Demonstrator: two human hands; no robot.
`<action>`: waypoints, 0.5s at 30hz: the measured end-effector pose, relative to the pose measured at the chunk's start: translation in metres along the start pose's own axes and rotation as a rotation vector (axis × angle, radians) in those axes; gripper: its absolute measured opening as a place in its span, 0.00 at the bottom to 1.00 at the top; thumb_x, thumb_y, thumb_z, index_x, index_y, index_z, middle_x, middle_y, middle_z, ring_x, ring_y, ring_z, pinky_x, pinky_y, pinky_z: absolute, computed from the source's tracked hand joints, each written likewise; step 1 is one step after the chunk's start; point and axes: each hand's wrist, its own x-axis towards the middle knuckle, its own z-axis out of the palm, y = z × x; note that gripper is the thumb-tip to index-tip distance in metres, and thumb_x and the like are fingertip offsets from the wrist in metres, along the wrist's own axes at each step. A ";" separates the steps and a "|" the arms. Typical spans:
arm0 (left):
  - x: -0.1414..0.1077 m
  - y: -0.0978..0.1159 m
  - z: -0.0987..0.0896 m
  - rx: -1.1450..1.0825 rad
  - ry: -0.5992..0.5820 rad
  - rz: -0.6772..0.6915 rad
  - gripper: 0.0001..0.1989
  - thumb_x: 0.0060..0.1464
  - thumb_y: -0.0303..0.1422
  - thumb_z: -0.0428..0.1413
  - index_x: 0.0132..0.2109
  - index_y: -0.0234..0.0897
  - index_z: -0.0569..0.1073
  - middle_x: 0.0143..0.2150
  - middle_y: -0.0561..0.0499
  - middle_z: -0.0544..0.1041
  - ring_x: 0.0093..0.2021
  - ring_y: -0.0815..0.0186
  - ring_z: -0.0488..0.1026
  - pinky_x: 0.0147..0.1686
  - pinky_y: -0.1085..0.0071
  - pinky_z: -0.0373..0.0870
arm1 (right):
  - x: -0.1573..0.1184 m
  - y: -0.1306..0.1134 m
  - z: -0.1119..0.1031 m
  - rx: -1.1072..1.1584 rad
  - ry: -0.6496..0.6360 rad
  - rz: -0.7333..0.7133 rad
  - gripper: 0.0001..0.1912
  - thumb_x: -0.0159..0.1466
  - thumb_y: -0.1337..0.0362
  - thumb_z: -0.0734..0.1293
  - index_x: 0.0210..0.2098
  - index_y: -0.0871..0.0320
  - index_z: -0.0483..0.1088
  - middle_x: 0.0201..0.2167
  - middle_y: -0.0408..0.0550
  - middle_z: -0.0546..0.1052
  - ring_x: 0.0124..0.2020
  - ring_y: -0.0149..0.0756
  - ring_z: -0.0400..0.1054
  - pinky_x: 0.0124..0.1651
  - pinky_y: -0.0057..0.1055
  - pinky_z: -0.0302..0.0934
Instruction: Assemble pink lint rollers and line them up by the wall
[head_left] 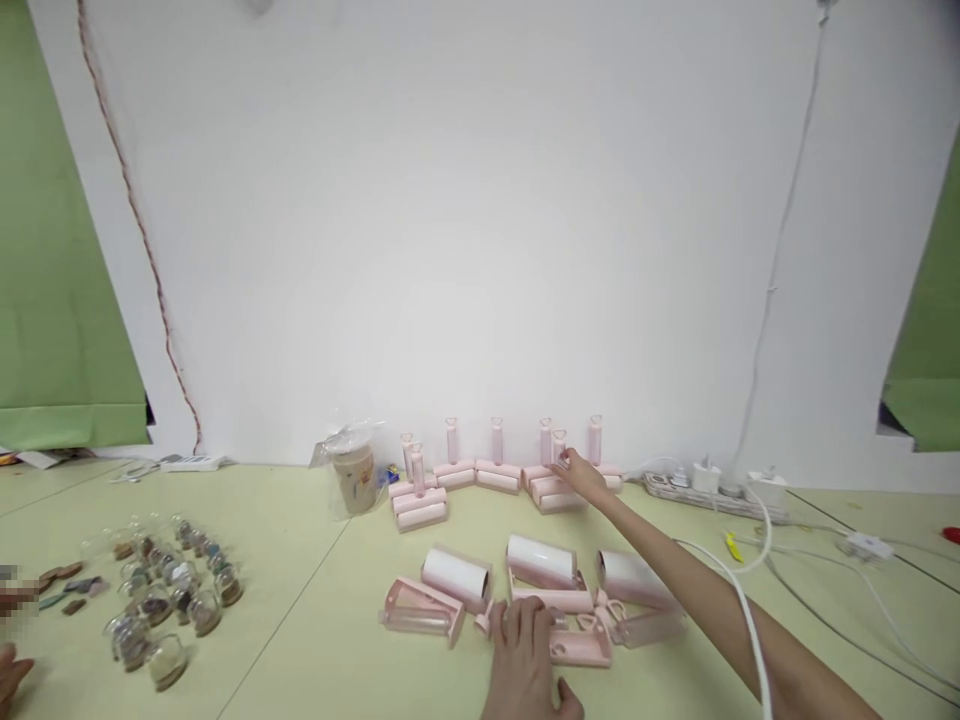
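Observation:
My right hand [579, 474] reaches to the back, its fingers closed around an upright pink lint roller [559, 440] in the rear group. My left hand [523, 645] is at the front, its fingers bent over a clear pink handle [559, 620] that they mostly cover. Just right of it lies an open pink roller frame [581, 648]. Beyond the fingers is a white adhesive roll [540, 560] on a pink piece. Another white roll [456, 578] and a pink frame with a clear handle [420, 612] lie to the left; a third roll [634, 578] is on the right.
More upright pink lint rollers [498, 460] line the wall. A bagged tub [356, 478] stands left of them. Several small glass jars [165, 590] cover the left side, near another person's hand [11, 675]. A power strip [675, 490] and white cables [742, 600] occupy the right.

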 end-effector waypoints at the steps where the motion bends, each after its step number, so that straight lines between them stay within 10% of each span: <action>1: 0.000 0.000 -0.001 -0.012 -0.013 0.008 0.24 0.38 0.34 0.57 0.47 0.39 0.66 0.47 0.46 0.68 0.51 0.53 0.59 0.58 0.53 0.40 | -0.001 0.000 -0.002 0.006 0.003 -0.009 0.14 0.63 0.61 0.62 0.46 0.60 0.64 0.44 0.48 0.70 0.39 0.36 0.68 0.39 0.39 0.65; 10: -0.001 0.039 -0.030 -0.051 0.160 0.107 0.24 0.48 0.26 0.50 0.52 0.37 0.54 0.52 0.42 0.62 0.55 0.57 0.56 0.54 0.55 0.53 | -0.107 0.029 -0.084 0.125 0.069 -0.267 0.16 0.62 0.51 0.56 0.35 0.57 0.65 0.31 0.45 0.71 0.28 0.35 0.66 0.32 0.32 0.60; 15: -0.020 0.074 -0.039 -0.388 -0.150 -0.132 0.34 0.43 0.30 0.58 0.55 0.36 0.51 0.55 0.42 0.57 0.58 0.57 0.52 0.57 0.58 0.50 | -0.207 0.045 -0.084 0.184 -0.207 -0.419 0.15 0.61 0.52 0.56 0.29 0.56 0.64 0.23 0.42 0.69 0.24 0.32 0.63 0.26 0.26 0.57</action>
